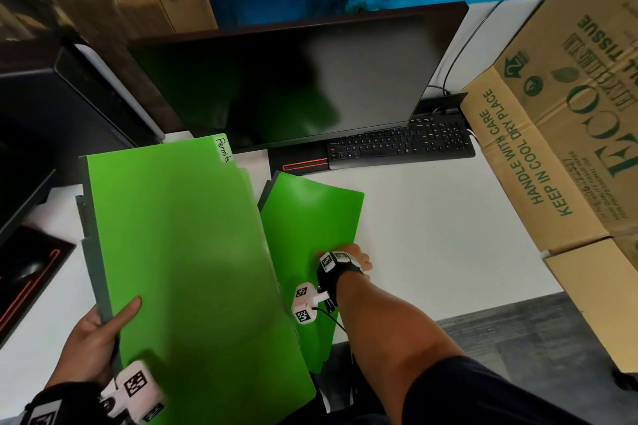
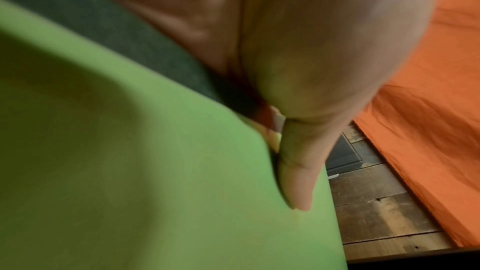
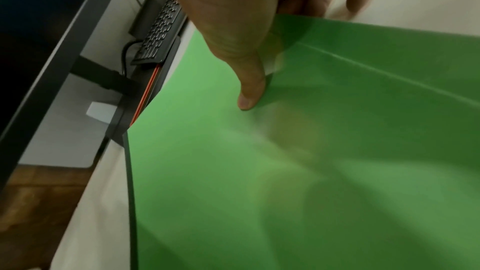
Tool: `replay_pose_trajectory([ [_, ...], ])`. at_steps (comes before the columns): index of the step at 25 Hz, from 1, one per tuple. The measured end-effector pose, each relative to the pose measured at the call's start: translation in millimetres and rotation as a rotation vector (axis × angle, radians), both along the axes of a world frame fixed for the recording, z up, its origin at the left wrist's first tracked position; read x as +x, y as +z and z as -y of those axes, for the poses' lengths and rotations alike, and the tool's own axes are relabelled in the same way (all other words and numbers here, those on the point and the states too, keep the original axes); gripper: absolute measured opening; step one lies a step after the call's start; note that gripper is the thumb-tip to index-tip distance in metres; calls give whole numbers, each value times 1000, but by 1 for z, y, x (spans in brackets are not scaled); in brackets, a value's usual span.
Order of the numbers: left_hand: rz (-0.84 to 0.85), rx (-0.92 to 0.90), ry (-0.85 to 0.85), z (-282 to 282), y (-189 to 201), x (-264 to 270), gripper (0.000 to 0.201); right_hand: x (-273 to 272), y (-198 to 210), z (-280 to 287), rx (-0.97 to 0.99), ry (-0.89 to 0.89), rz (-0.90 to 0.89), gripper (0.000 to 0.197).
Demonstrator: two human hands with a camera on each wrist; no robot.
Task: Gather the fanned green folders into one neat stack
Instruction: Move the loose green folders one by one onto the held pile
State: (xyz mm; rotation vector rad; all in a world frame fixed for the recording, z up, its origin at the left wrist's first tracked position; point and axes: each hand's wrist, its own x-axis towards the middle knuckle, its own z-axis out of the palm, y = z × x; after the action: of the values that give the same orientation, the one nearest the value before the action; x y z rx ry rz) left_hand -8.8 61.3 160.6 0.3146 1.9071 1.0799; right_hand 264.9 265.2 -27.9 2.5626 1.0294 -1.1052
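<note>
Leftmost, the left hand (image 1: pixel 91 338) clamps the gathered folders (image 1: pixel 186 269) at their near left corner, thumb on top, long axis running away toward the monitor (image 1: pixel 276 86). Just beside them on the desk (image 1: pixel 431 235), the last folder (image 1: pixel 310 217) lies roughly parallel, its right edge pinched by the right hand (image 1: pixel 348 259), thumb above, so it probably goes leftward.

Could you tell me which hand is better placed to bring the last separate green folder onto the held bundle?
The right hand: it already pinches the lone folder at its edge, thumb on top. The left hand is occupied gripping the Permits bundle by its lower left edge.
</note>
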Motion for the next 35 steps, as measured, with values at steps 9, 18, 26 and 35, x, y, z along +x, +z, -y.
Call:
replay_pose_trajectory([
  [9,-52,46,15,6,6,2,33,13,25,-1,175,-134,-371,31],
  [18,-112,22,22,15,7,6,28,-15,37,6,74,-59,-189,64],
  [26,-152,-76,96,36,-8,-11,51,-12,27,3,196,-154,-447,52],
  [35,-54,43,117,18,-8,2,36,38,50,-15,695,-145,-669,38],
])
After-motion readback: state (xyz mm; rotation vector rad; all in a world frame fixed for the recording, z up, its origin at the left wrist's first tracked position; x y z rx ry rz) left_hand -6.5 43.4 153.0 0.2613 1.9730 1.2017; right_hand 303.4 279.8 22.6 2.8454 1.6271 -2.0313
